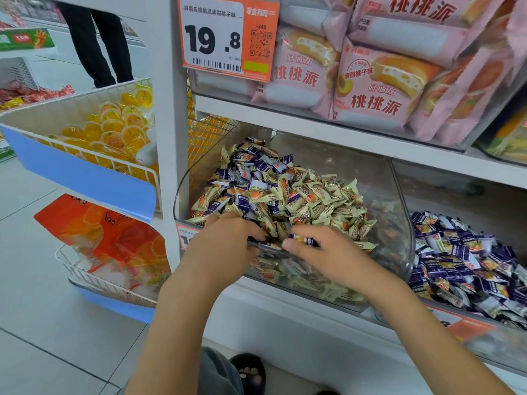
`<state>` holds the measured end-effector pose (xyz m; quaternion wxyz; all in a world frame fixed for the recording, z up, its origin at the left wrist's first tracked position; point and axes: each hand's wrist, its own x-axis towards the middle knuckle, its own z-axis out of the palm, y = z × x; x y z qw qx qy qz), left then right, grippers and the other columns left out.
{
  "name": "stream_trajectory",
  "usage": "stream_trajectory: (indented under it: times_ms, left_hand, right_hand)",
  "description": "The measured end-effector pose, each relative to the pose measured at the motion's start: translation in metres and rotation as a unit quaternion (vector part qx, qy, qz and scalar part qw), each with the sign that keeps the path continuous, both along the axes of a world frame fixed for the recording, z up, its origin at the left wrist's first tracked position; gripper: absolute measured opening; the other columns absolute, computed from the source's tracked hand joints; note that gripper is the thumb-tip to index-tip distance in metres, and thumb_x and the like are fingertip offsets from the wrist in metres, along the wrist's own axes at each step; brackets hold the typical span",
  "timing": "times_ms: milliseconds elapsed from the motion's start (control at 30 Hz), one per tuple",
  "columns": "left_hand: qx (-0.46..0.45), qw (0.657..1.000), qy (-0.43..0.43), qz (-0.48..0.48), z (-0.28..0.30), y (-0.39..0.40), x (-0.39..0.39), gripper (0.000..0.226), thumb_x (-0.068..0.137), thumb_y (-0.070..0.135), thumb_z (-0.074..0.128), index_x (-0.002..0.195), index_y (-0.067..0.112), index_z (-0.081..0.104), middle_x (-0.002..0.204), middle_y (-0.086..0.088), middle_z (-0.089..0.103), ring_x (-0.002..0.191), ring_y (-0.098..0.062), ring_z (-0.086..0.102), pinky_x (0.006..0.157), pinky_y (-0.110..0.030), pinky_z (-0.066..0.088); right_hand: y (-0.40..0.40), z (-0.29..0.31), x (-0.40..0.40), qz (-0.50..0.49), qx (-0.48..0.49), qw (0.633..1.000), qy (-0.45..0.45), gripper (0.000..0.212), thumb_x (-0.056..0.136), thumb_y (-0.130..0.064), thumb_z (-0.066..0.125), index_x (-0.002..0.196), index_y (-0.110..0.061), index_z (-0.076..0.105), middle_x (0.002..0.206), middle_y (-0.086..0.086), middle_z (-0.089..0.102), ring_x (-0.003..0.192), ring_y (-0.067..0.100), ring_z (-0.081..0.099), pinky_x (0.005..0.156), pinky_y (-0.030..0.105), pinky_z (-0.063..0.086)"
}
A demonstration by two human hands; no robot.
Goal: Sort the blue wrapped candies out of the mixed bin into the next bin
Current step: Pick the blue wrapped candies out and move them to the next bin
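Observation:
A clear plastic mixed bin [399, 223] on the lower shelf holds a heap of cream wrapped candies [313, 201] mixed with blue wrapped candies [256, 163]. To its right, the neighbouring clear bin [467, 334] is filled with blue wrapped candies [462, 260]. Both my hands reach over the mixed bin's front rim. My left hand [225, 240] has its fingers curled into the candies at the front, and blue wrappers show under its fingertips. My right hand [322, 252] pinches one blue wrapped candy [302, 239] between thumb and fingers.
Pink cake packs [379, 89] fill the shelf above, behind an orange price tag [228, 38]. A wire basket of yellow jelly cups [114, 129] juts out at left, with orange packs [114, 238] below. A person's dark legs [97, 38] stand far left. My sandalled foot [251, 372] is below.

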<state>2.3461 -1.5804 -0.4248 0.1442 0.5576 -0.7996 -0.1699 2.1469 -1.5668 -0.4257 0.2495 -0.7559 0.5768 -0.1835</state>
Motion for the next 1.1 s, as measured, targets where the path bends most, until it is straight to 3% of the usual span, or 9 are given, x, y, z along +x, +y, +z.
stream_trajectory:
  times_ms: [100, 167, 267, 400, 533, 633, 800, 933, 1100]
  left_hand:
    - [-0.002, 1.0, 0.024, -0.004, 0.002, 0.001, -0.001, 0.023, 0.086, 0.031, 0.064, 0.108, 0.034, 0.066, 0.104, 0.002, 0.055, 0.097, -0.021, 0.053, 0.085, -0.041, 0.05]
    - [-0.002, 0.999, 0.04, -0.014, 0.004, 0.002, -0.005, 0.02, 0.085, 0.034, 0.065, 0.105, 0.029, 0.067, 0.1, 0.001, 0.059, 0.089, -0.017, 0.056, 0.08, -0.034, 0.05]
    - [-0.011, 0.997, 0.069, -0.038, 0.007, 0.003, -0.015, 0.013, 0.086, 0.03, 0.066, 0.095, 0.021, 0.066, 0.086, 0.004, 0.063, 0.081, -0.013, 0.056, 0.073, -0.027, 0.048]
    - [-0.007, 0.993, 0.108, -0.051, 0.006, 0.002, -0.025, 0.016, 0.087, 0.029, 0.063, 0.074, 0.022, 0.057, 0.07, 0.004, 0.059, 0.065, -0.015, 0.054, 0.064, -0.036, 0.049]
    - [-0.053, 0.992, 0.109, -0.046, 0.009, 0.005, -0.036, 0.022, 0.091, 0.036, 0.055, 0.074, 0.022, 0.054, 0.064, 0.002, 0.056, 0.056, -0.015, 0.05, 0.058, -0.035, 0.047]
    - [-0.077, 0.969, 0.225, -0.07, 0.021, 0.017, -0.057, 0.022, 0.093, 0.03, 0.053, 0.072, 0.022, 0.051, 0.057, 0.008, 0.048, 0.05, -0.007, 0.04, 0.049, -0.019, 0.032]
    - [0.0, 0.914, 0.378, -0.148, 0.038, 0.034, -0.105, 0.021, 0.094, 0.02, 0.052, 0.074, 0.023, 0.055, 0.073, 0.009, 0.061, 0.06, -0.003, 0.046, 0.057, -0.021, 0.036]
    - [-0.038, 0.931, 0.34, -0.126, 0.032, 0.025, -0.119, 0.021, 0.095, 0.02, 0.05, 0.077, 0.012, 0.058, 0.074, 0.007, 0.06, 0.084, -0.009, 0.055, 0.068, -0.02, 0.039]
    - [-0.046, 0.93, 0.356, -0.075, 0.028, 0.019, -0.124, 0.021, 0.094, 0.025, 0.051, 0.076, 0.016, 0.057, 0.062, 0.016, 0.049, 0.059, 0.004, 0.046, 0.056, -0.012, 0.031]
  right_hand:
    - [-0.001, 0.005, -0.002, -0.063, -0.034, 0.994, -0.079, 0.026, 0.079, -0.06, 0.05, 0.07, -0.037, 0.054, 0.058, -0.02, 0.051, 0.05, -0.005, 0.044, 0.055, 0.013, 0.033]
    - [-0.002, 0.01, -0.006, -0.11, -0.041, 0.977, -0.18, 0.037, 0.079, -0.058, 0.05, 0.066, -0.025, 0.058, 0.061, -0.016, 0.058, 0.05, -0.003, 0.049, 0.054, 0.011, 0.036]
    - [-0.001, 0.023, -0.012, -0.173, 0.018, 0.907, -0.384, 0.037, 0.086, -0.05, 0.054, 0.07, -0.017, 0.056, 0.073, 0.014, 0.055, 0.038, 0.014, 0.025, 0.038, 0.019, 0.018]
    - [0.011, 0.042, -0.023, -0.182, 0.035, 0.842, -0.506, 0.034, 0.09, -0.043, 0.051, 0.079, -0.012, 0.055, 0.083, 0.013, 0.052, 0.04, 0.012, 0.029, 0.04, 0.02, 0.015]
    - [0.032, 0.054, -0.041, -0.202, 0.031, 0.824, -0.528, 0.033, 0.091, -0.041, 0.05, 0.092, -0.009, 0.057, 0.09, 0.011, 0.048, 0.049, 0.012, 0.032, 0.045, 0.024, 0.018]
    - [0.042, 0.056, -0.057, -0.222, 0.017, 0.808, -0.546, 0.03, 0.095, -0.034, 0.048, 0.101, -0.007, 0.058, 0.084, -0.002, 0.05, 0.052, 0.01, 0.035, 0.041, 0.02, 0.021]
    - [0.037, 0.045, -0.06, -0.226, -0.021, 0.884, -0.409, 0.017, 0.1, -0.021, 0.044, 0.104, -0.015, 0.06, 0.072, 0.003, 0.053, 0.05, 0.008, 0.041, 0.04, 0.017, 0.031]
    - [0.03, 0.043, -0.057, -0.202, -0.07, 0.904, -0.37, 0.023, 0.1, -0.016, 0.042, 0.102, -0.023, 0.064, 0.063, 0.003, 0.052, 0.047, 0.009, 0.041, 0.04, 0.018, 0.033]
    - [0.03, 0.041, -0.061, -0.201, -0.126, 0.893, -0.383, 0.022, 0.099, -0.029, 0.041, 0.107, -0.024, 0.06, 0.083, 0.029, 0.056, 0.048, 0.014, 0.043, 0.041, 0.021, 0.036]
